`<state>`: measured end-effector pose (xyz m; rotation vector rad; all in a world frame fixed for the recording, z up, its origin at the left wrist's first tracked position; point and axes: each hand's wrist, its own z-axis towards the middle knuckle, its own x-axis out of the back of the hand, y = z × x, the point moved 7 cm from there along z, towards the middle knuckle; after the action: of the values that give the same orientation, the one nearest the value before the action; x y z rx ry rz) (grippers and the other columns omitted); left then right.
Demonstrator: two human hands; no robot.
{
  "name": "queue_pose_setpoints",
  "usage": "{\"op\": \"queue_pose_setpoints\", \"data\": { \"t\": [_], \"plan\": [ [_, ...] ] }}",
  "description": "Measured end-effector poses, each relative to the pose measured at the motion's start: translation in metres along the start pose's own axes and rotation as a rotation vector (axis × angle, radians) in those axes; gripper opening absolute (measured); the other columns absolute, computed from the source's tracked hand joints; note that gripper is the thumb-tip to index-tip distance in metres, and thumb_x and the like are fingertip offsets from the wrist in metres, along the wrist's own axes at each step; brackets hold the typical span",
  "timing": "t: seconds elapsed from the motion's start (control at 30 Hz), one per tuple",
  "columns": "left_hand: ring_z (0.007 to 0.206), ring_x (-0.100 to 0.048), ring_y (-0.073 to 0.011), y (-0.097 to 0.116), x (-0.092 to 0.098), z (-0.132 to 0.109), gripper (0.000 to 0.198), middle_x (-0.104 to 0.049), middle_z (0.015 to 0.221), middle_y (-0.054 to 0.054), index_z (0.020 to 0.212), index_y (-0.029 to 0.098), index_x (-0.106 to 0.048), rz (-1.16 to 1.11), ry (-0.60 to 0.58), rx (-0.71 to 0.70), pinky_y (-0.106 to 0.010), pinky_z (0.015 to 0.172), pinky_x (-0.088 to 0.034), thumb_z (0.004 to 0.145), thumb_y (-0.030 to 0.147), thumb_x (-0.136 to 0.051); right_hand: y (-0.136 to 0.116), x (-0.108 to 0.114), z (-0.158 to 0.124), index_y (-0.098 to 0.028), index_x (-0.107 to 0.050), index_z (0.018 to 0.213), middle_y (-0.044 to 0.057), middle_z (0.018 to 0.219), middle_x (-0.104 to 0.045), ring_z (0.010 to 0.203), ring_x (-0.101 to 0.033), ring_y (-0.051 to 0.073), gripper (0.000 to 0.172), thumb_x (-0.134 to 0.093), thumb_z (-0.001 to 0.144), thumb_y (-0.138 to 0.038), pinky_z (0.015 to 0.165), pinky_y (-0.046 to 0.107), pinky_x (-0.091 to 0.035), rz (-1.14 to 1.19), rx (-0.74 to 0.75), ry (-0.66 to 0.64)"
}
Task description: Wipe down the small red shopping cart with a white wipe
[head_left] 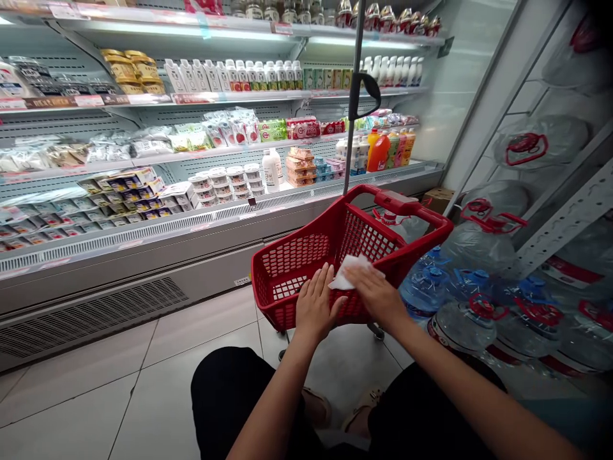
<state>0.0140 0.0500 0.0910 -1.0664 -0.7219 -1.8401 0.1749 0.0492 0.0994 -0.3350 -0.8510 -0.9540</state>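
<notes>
A red plastic shopping cart (306, 246) with latticed sides stands in front of my knees. My left hand (317, 300) rests against the near side of its basket, fingers stretched out and thumb apart, holding nothing. To the right of it, my right hand (376, 294) presses a white cloth or tissue (352, 268) on the cart's near upper rim, its fingers lying over the cloth. A dark pole (355, 134) with a black loop handle rises behind the basket. Part of the near rim is hidden under my hands and the cloth.
A refrigerated display (211, 249) with cartons, cups and bottles runs behind the cart. Large water bottles (462, 326) with red and blue handles crowd the right side beside a white metal rack (565, 211). Pale tiles (186, 345) cover the floor.
</notes>
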Motion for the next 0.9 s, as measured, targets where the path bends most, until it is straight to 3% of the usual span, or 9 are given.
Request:
{"op": "queue_pose_setpoints", "data": {
  "t": [0.07,0.13,0.33,0.43,0.53,0.67,0.73,0.8,0.9],
  "plan": [
    [0.155,-0.038,-0.0241,-0.001,0.000,-0.001,0.076,-0.028,0.173,-0.003,0.170,0.026,-0.009,0.002,-0.009,0.001,-0.044,0.123,-0.039,0.108,0.055,-0.041,-0.013,-0.006,0.003,-0.025,-0.025,0.168,0.002,0.160,-0.051,0.148,-0.047,0.020,0.072,-0.036,0.098,-0.006,0.127,0.044,-0.035,0.016,0.062,-0.034],
    [0.154,-0.039,-0.0247,-0.002,0.000,-0.003,0.076,-0.027,0.173,-0.003,0.170,0.026,-0.008,0.008,-0.016,0.001,-0.044,0.121,-0.041,0.108,0.055,-0.039,0.002,0.001,-0.001,-0.027,-0.027,0.167,0.001,0.162,-0.048,0.149,-0.046,0.018,0.073,-0.035,0.098,-0.005,0.127,0.044,-0.034,-0.005,0.066,-0.055],
    [0.156,-0.036,-0.0247,-0.003,0.000,-0.004,0.076,-0.025,0.174,-0.002,0.170,0.026,-0.006,0.011,-0.004,-0.006,-0.043,0.122,-0.040,0.108,0.057,-0.036,0.132,0.065,-0.030,-0.026,-0.038,0.162,0.006,0.161,-0.050,0.151,-0.044,0.024,0.059,-0.034,0.105,-0.014,0.127,0.050,-0.033,-0.154,-0.201,0.014],
    [0.158,-0.031,-0.0230,-0.001,-0.001,-0.002,0.075,-0.024,0.174,-0.002,0.170,0.025,-0.007,0.003,0.013,0.001,-0.043,0.126,-0.033,0.108,0.056,-0.036,0.159,0.078,-0.035,-0.022,-0.044,0.159,0.009,0.159,-0.053,0.151,-0.044,0.026,0.053,-0.037,0.107,-0.019,0.127,0.050,-0.033,-0.184,-0.300,0.054],
    [0.160,-0.027,-0.0212,0.001,-0.003,-0.001,0.075,-0.023,0.174,-0.003,0.170,0.023,-0.008,0.002,0.018,0.010,-0.043,0.130,-0.028,0.108,0.056,-0.037,0.128,0.059,-0.028,-0.022,-0.045,0.159,0.009,0.157,-0.055,0.150,-0.045,0.027,0.055,-0.038,0.104,-0.016,0.126,0.052,-0.035,-0.157,-0.299,0.084],
    [0.160,-0.026,-0.0201,0.001,-0.004,-0.002,0.077,-0.022,0.174,-0.004,0.170,0.020,-0.009,0.013,0.017,-0.008,-0.041,0.131,-0.026,0.108,0.056,-0.038,0.027,0.007,-0.009,-0.024,-0.032,0.166,0.007,0.156,-0.056,0.147,-0.049,0.022,0.069,-0.035,0.099,-0.006,0.127,0.047,-0.035,-0.025,-0.092,0.033],
    [0.160,-0.026,-0.0196,-0.002,-0.002,-0.003,0.077,-0.023,0.174,-0.004,0.170,0.020,-0.010,0.016,0.021,-0.028,-0.040,0.131,-0.026,0.108,0.057,-0.037,-0.008,-0.009,-0.003,-0.026,-0.023,0.168,0.005,0.161,-0.051,0.150,-0.046,0.020,0.073,-0.036,0.099,-0.007,0.127,0.045,-0.035,0.039,0.009,-0.015],
    [0.159,-0.028,-0.0195,-0.005,-0.001,-0.004,0.076,-0.023,0.174,-0.003,0.170,0.021,-0.010,0.011,0.020,-0.042,-0.040,0.131,-0.026,0.108,0.057,-0.036,-0.014,-0.011,-0.004,-0.029,-0.018,0.169,0.002,0.163,-0.047,0.151,-0.044,0.019,0.075,-0.035,0.099,-0.007,0.127,0.044,-0.035,0.069,0.070,-0.041],
    [0.158,-0.032,-0.0208,-0.008,0.001,-0.002,0.075,-0.025,0.173,-0.003,0.170,0.023,-0.010,-0.003,0.017,-0.028,-0.042,0.130,-0.029,0.108,0.056,-0.037,0.029,0.007,-0.010,-0.033,-0.019,0.169,0.000,0.163,-0.046,0.150,-0.045,0.019,0.076,-0.032,0.099,-0.006,0.126,0.046,-0.035,0.032,0.059,-0.030]
  ]
}}
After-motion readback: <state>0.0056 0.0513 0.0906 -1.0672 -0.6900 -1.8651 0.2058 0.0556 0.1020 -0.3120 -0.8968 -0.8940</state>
